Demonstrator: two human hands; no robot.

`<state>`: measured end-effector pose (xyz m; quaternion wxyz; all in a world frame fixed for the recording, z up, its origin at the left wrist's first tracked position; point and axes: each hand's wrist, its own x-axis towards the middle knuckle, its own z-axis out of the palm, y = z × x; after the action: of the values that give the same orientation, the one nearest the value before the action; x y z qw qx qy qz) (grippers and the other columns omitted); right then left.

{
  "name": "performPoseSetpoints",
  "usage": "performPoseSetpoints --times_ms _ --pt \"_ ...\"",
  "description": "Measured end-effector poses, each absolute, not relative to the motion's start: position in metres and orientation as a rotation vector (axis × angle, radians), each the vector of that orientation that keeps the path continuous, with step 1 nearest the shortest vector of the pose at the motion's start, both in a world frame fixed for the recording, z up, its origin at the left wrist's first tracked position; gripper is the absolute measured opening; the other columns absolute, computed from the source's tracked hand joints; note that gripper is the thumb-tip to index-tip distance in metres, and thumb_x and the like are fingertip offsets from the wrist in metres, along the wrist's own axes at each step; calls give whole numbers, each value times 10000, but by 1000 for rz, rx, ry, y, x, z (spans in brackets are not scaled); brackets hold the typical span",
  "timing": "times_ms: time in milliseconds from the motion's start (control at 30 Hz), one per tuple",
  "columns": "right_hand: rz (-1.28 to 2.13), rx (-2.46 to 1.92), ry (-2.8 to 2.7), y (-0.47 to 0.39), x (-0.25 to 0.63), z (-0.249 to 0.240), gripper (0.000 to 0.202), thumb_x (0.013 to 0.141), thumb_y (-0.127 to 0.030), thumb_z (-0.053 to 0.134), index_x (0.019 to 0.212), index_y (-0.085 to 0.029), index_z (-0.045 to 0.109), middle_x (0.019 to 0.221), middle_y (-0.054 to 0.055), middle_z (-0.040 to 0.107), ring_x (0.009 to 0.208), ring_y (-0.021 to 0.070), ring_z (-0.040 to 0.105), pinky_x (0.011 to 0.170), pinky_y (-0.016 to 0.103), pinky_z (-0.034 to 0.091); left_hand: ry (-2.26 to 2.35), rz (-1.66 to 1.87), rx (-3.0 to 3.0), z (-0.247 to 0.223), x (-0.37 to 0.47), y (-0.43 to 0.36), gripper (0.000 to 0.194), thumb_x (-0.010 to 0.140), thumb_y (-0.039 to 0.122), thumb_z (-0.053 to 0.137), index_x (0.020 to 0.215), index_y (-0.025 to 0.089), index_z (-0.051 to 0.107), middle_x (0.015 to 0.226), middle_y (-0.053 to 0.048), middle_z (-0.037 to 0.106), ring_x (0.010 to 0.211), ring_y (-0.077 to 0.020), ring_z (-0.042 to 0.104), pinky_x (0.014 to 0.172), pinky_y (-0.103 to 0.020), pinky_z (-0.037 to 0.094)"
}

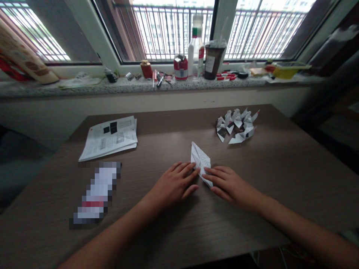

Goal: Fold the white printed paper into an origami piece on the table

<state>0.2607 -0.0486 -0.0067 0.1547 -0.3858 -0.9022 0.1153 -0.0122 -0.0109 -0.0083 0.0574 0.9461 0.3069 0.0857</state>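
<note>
A folded piece of printed white paper point(202, 157) lies on the brown table point(157, 138), its pointed tip facing the window. My left hand point(175, 184) rests against its left side, fingers spread with the fingertips on the paper. From the right, my right hand point(228, 183) touches the paper's lower right part, its fingers also apart and lying flat. The lower point of the paper shows between the two hands. Neither hand is wrapped round anything.
Several folded paper pieces point(238, 123) form a ring at the back right. Printed sheets point(110, 139) lie at the back left, above a pixelated flat object point(97, 194). A red can point(180, 68), bottles and a dark cup point(212, 61) stand on the windowsill point(123, 86).
</note>
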Motion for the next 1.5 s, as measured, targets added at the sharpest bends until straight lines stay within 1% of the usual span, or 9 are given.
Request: performPoseSetpoints --times_ms 233,300,400,467,667,967,1167,1333,1500 --pt "434 -1014 -2522 -33 267 -5 409 1044 -285 513 1450 -280 564 1423 73 639 1313 241 580 1096 477 498 828 297 2827 -6 -16 -4 490 1065 474 453 1503 256 483 1549 -88 511 1418 -263 486 1214 -475 315" --pt "406 -1024 -2506 -22 272 -7 419 1048 -277 507 1464 -281 547 1455 78 612 1342 240 563 1101 478 498 806 303 2835 -3 -17 -2 479 1056 466 480 1499 283 490 1553 -79 508 1414 -271 492 1216 -495 310" --pt "307 -1022 -2598 -5 275 -11 448 1054 -287 506 1502 -282 502 1568 72 501 1436 250 472 1174 506 424 774 302 2843 0 -20 -1 468 1043 471 512 1480 303 518 1561 -78 498 1422 -279 486 1219 -515 306" --pt "268 -999 -2648 3 276 -14 458 1056 -295 508 1514 -273 488 1589 71 473 1470 252 429 1205 513 384 747 273 2840 1 -21 0 450 1042 476 514 1461 314 540 1571 -79 486 1434 -274 474 1225 -522 297" --pt "265 -990 -2683 9 276 -24 455 1054 -305 518 1508 -287 492 1588 69 473 1451 255 458 1189 520 408 762 264 2786 2 -21 -1 417 1039 466 527 1426 320 574 1580 -65 474 1452 -268 450 1239 -532 276" --pt "162 -1022 -2662 1 269 -22 442 1038 -350 545 1464 -230 547 1513 97 559 1357 306 531 1118 535 473 783 250 2795 1 -17 -2 461 1054 518 458 1411 244 556 1585 -86 464 1467 -276 422 1250 -509 257" --pt "195 -1034 -2605 -7 261 -19 459 1020 -379 573 1440 -192 572 1416 109 640 1249 306 581 1060 509 512 850 233 2790 -2 -15 -3 571 1067 538 404 1550 234 406 1563 -81 495 1448 -273 439 1263 -513 200" --pt "249 -965 -2616 -11 261 -17 434 1023 -372 571 1422 -204 591 1392 98 660 1210 296 604 1039 507 510 925 256 2804 -4 -14 -4 576 1070 541 394 1531 200 442 1511 -97 548 1422 -275 467 1270 -520 168" --pt "305 -897 -2593 -9 262 -19 381 1029 -335 571 1395 -241 613 1374 87 672 1241 272 608 1066 494 497 940 270 2814 -5 -15 -2 527 1076 510 405 1513 224 472 1499 -93 557 1426 -269 469 1261 -525 201"
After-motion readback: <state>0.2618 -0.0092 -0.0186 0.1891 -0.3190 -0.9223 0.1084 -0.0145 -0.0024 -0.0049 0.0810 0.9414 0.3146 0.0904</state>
